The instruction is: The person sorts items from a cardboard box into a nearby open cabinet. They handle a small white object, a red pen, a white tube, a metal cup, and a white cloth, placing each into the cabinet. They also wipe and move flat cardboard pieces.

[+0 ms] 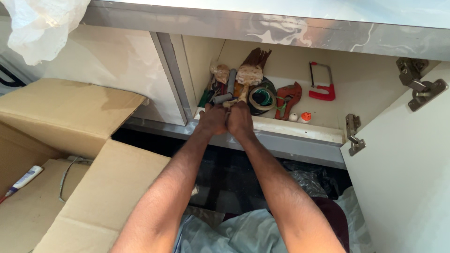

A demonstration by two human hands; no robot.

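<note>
Both hands meet at the front lip of the open cabinet (300,133), pressed knuckle to knuckle. The left hand (213,119) is clenched, and the right hand (240,118) is clenched beside it; together they seem to grip a small pale object (228,104) that peeks out above the fingers, though what it is cannot be told. Just behind the hands lies a worn paintbrush (251,72) with dark bristles pointing to the back wall, its handle running down toward the right hand. A grey pipe piece (227,89) lies against the brush on the left, touching the clutter in the left corner.

To the right of the brush sits a coil of tape and cord (262,97), then a red pipe wrench (289,97), then two small white and orange caps (300,117) close to the front lip. A red hacksaw (321,84) lies near the back, well apart from the rest. The shelf floor right of the caps is bare up to the open cabinet door (403,168), whose hinges (354,133) jut inward at the right edge.

Left of the forearms, an open cardboard box (93,187) crowds the floor, a white tube (23,180) lying on its flap.
</note>
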